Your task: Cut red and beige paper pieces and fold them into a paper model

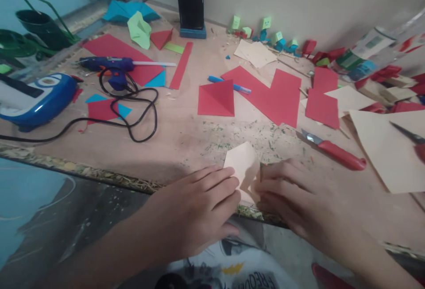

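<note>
A small folded piece of cream paper point(242, 164) lies at the near edge of the wooden table point(186, 134). My left hand point(195, 213) presses its fingertips on the paper's left side. My right hand point(299, 200) holds the paper's right side, fingers bent over the fold. Both hands meet at the paper. Its lower part is hidden under my fingers.
A red-handled knife point(335, 152) lies right of my hands. Red paper sheets point(279, 98), a folded red triangle point(216, 98), a blue pen point(229, 84), a blue glue gun point(109, 65) with black cord, a blue device point(33, 98) and a large cream sheet point(388, 147) cover the table. Small paper figures point(265, 30) line the wall.
</note>
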Tool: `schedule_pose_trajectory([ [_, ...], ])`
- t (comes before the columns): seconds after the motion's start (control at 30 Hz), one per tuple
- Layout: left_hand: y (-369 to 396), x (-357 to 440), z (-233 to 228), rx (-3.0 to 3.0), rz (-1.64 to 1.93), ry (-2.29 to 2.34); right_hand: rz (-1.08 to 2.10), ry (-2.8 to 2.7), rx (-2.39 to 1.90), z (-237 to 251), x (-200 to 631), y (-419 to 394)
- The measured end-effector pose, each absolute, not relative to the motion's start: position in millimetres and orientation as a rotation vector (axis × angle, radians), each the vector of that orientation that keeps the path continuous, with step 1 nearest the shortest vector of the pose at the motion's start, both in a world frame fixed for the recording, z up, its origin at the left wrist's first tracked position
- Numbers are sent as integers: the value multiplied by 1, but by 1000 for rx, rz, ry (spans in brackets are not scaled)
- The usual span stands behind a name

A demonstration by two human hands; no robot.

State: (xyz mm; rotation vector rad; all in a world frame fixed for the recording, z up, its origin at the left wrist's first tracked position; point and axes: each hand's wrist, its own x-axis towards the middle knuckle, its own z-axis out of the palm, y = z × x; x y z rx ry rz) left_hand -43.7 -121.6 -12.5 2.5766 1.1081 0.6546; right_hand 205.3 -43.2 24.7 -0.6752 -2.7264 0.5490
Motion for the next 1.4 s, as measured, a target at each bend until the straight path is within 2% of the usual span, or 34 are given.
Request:
schedule_pose_trajectory([
  [0.33,-122,-43,-12,2610,604,1094,256,-2840,-643,19,213,-53],
  [1.4,-128,-41,-15,2650,590,1168,406,-2802,-728,10,216,-57],
])
